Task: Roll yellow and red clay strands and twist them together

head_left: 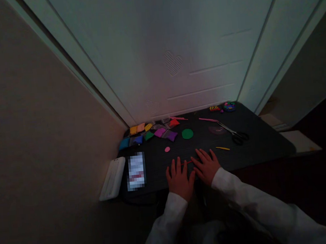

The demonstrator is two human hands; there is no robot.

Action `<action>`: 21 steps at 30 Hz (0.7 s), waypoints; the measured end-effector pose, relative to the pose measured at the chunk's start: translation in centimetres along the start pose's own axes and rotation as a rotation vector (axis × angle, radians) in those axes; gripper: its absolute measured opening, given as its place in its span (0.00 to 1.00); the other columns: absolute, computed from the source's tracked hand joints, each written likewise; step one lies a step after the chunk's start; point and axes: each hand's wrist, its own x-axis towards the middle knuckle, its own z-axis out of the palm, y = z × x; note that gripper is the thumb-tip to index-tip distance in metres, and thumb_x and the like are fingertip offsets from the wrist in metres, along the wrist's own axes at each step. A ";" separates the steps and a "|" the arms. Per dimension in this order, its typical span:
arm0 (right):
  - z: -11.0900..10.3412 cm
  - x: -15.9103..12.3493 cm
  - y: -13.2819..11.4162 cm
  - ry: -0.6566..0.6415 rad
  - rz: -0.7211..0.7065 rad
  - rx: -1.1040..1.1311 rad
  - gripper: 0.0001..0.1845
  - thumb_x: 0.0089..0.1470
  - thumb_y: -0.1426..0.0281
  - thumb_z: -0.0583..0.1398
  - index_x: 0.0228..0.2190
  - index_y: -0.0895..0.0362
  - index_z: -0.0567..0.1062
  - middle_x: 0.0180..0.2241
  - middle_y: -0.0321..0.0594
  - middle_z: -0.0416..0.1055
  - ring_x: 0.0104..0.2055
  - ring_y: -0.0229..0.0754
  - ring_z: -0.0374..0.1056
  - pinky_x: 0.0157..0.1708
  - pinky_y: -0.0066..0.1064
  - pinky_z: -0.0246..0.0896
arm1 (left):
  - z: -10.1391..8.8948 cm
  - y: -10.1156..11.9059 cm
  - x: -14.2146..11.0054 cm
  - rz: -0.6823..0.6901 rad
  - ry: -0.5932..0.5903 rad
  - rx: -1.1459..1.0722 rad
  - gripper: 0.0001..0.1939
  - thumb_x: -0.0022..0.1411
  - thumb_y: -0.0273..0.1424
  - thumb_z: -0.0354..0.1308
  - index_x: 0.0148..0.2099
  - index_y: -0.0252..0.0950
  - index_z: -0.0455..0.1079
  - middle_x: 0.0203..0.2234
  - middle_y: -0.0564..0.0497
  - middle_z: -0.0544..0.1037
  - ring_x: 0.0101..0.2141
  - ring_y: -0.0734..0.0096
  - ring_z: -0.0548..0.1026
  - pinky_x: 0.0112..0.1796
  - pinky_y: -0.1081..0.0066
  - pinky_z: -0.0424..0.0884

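My left hand lies palm down near the front edge of the dark table, its fingers spread. Close beside it, my right hand is also flat, with fingers stretched out. Between the hands runs a thin red strand, which looks like rolled modelling clay; its ends are hidden under the fingers. A small pink disc sits just beyond my left hand. Farther back is a larger flat green disc. A thin yellow stick lies to the right of my right hand.
Several coloured packets line the back left. Scissors with black handles and a pink strip lie at right. Small colourful pieces stand at the back right corner. A blurred-out screen and a white device are at left.
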 end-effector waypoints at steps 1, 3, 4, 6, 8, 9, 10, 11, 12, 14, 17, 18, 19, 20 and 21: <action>0.0 0.1 0.3 0.001 0.001 0.005 0.22 0.51 0.59 0.48 0.48 0.49 0.60 0.55 0.43 0.48 0.56 0.50 0.43 0.51 0.52 0.29 | 0.0 0.0 0.1 0.000 0.001 -0.001 0.22 0.56 0.41 0.42 0.52 0.41 0.58 0.55 0.47 0.54 0.55 0.56 0.47 0.51 0.52 0.44; 0.0 0.2 1.0 0.004 0.002 0.021 0.23 0.51 0.60 0.47 0.49 0.49 0.59 0.55 0.43 0.48 0.56 0.49 0.43 0.51 0.51 0.31 | -0.1 0.1 0.2 0.005 0.001 -0.004 0.22 0.57 0.40 0.41 0.53 0.41 0.57 0.55 0.48 0.53 0.55 0.56 0.47 0.51 0.52 0.44; 0.0 0.2 1.5 0.010 0.008 0.030 0.23 0.51 0.60 0.47 0.49 0.50 0.59 0.55 0.43 0.49 0.56 0.49 0.43 0.51 0.51 0.31 | -0.1 0.2 0.2 0.010 0.001 -0.007 0.22 0.57 0.40 0.41 0.53 0.42 0.56 0.55 0.48 0.53 0.55 0.56 0.47 0.51 0.52 0.44; 0.0 0.1 2.4 0.031 0.031 0.046 0.22 0.51 0.61 0.47 0.49 0.51 0.59 0.55 0.44 0.49 0.56 0.49 0.44 0.51 0.50 0.33 | -0.2 0.4 0.2 0.022 0.001 -0.014 0.22 0.56 0.41 0.42 0.53 0.43 0.56 0.55 0.49 0.53 0.55 0.56 0.47 0.51 0.52 0.44; 0.1 0.0 3.2 0.056 0.060 0.059 0.22 0.51 0.62 0.48 0.48 0.53 0.61 0.54 0.45 0.50 0.56 0.49 0.44 0.52 0.49 0.36 | -0.2 0.7 0.3 0.030 0.000 -0.019 0.23 0.56 0.41 0.42 0.53 0.43 0.56 0.55 0.49 0.53 0.55 0.56 0.47 0.51 0.52 0.45; 0.2 -0.1 3.5 0.069 0.073 0.065 0.22 0.51 0.63 0.48 0.48 0.54 0.61 0.54 0.45 0.51 0.55 0.48 0.45 0.51 0.48 0.37 | -0.2 0.8 0.3 0.030 -0.001 -0.020 0.23 0.56 0.42 0.42 0.53 0.43 0.56 0.55 0.49 0.53 0.55 0.56 0.47 0.51 0.52 0.45; 0.3 -0.2 3.7 0.080 0.080 0.071 0.22 0.51 0.63 0.48 0.48 0.54 0.61 0.53 0.46 0.51 0.55 0.48 0.45 0.51 0.47 0.38 | -0.1 0.9 0.3 0.031 -0.004 -0.019 0.23 0.56 0.42 0.42 0.53 0.43 0.57 0.55 0.49 0.53 0.55 0.56 0.47 0.51 0.52 0.45; 0.4 -0.2 3.9 0.093 0.086 0.077 0.22 0.51 0.63 0.48 0.48 0.55 0.62 0.53 0.46 0.52 0.55 0.48 0.46 0.51 0.47 0.39 | -0.1 1.0 0.3 0.033 -0.008 -0.017 0.23 0.56 0.42 0.42 0.52 0.43 0.57 0.55 0.49 0.53 0.55 0.56 0.47 0.51 0.52 0.44; 0.4 -0.3 3.9 0.107 0.093 0.083 0.22 0.51 0.63 0.48 0.47 0.56 0.62 0.53 0.46 0.53 0.55 0.48 0.46 0.51 0.46 0.40 | -0.1 1.0 0.2 0.035 -0.013 -0.014 0.23 0.56 0.43 0.42 0.52 0.42 0.57 0.55 0.49 0.53 0.55 0.56 0.47 0.51 0.52 0.44; 0.6 -0.3 4.0 0.132 0.103 0.098 0.21 0.51 0.64 0.49 0.46 0.56 0.63 0.52 0.46 0.54 0.54 0.48 0.47 0.51 0.45 0.41 | -0.1 1.1 0.2 0.041 -0.022 -0.007 0.23 0.56 0.43 0.41 0.52 0.42 0.57 0.55 0.49 0.53 0.55 0.56 0.46 0.51 0.52 0.44; 0.8 -0.2 4.2 0.171 0.110 0.123 0.21 0.50 0.64 0.49 0.46 0.57 0.64 0.52 0.47 0.55 0.54 0.49 0.48 0.51 0.44 0.44 | -0.1 1.1 0.3 0.048 -0.028 0.006 0.23 0.56 0.43 0.41 0.53 0.42 0.57 0.55 0.48 0.53 0.55 0.55 0.47 0.51 0.52 0.44; 0.8 -0.2 4.2 0.188 0.110 0.131 0.20 0.50 0.64 0.49 0.45 0.57 0.65 0.52 0.47 0.55 0.54 0.49 0.48 0.51 0.44 0.45 | -0.1 1.1 0.4 0.049 -0.026 0.011 0.24 0.56 0.43 0.41 0.53 0.41 0.57 0.55 0.48 0.53 0.55 0.56 0.47 0.51 0.52 0.45; 0.9 -0.2 4.3 0.206 0.109 0.139 0.20 0.50 0.65 0.50 0.45 0.58 0.65 0.51 0.47 0.55 0.54 0.49 0.48 0.50 0.45 0.45 | 0.0 1.1 0.5 0.049 -0.024 0.018 0.24 0.56 0.43 0.41 0.53 0.41 0.57 0.55 0.48 0.53 0.55 0.56 0.47 0.51 0.52 0.45; 1.0 -0.2 4.3 0.222 0.107 0.146 0.20 0.50 0.65 0.50 0.45 0.58 0.65 0.51 0.47 0.55 0.54 0.49 0.49 0.50 0.45 0.46 | 0.0 1.1 0.7 0.047 -0.022 0.026 0.24 0.56 0.43 0.41 0.53 0.41 0.57 0.55 0.48 0.54 0.55 0.56 0.47 0.51 0.52 0.45; 1.0 -0.2 4.4 0.236 0.105 0.154 0.20 0.50 0.65 0.50 0.45 0.58 0.65 0.51 0.47 0.56 0.54 0.49 0.49 0.50 0.45 0.47 | 0.1 1.1 0.7 0.045 -0.020 0.034 0.24 0.56 0.43 0.40 0.53 0.41 0.56 0.55 0.48 0.54 0.55 0.56 0.47 0.51 0.52 0.45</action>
